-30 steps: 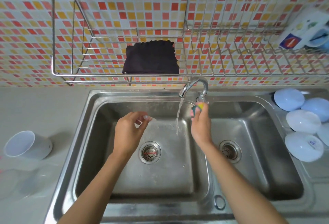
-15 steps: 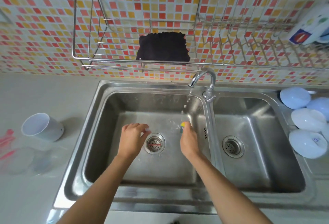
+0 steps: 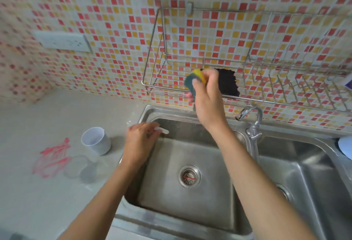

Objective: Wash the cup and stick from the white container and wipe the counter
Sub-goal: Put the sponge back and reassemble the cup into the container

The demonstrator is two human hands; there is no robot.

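Observation:
My right hand [image 3: 206,95] is raised at the wire wall rack [image 3: 152,87], shut on a yellow and green sponge [image 3: 195,78]. My left hand [image 3: 140,138] hovers over the left rim of the left sink basin [image 3: 190,207] and pinches a small clear stick [image 3: 162,130]. The white container [image 3: 96,140] lies tilted on the grey counter [image 3: 47,201] left of the sink, its mouth facing up and left. A clear cup [image 3: 77,166] lies on the counter in front of it, beside red marks [image 3: 53,156].
A dark cloth [image 3: 227,84] hangs in the rack behind my right hand. The tap [image 3: 251,119] stands between the two basins, with no water running. A pale plate [image 3: 345,146] shows at the right edge. A wall socket [image 3: 63,41] sits above the counter.
The water has stopped. My right hand rose from the basin up to the rack with the sponge. My left hand moved left to the sink rim with the stick. The view swung left.

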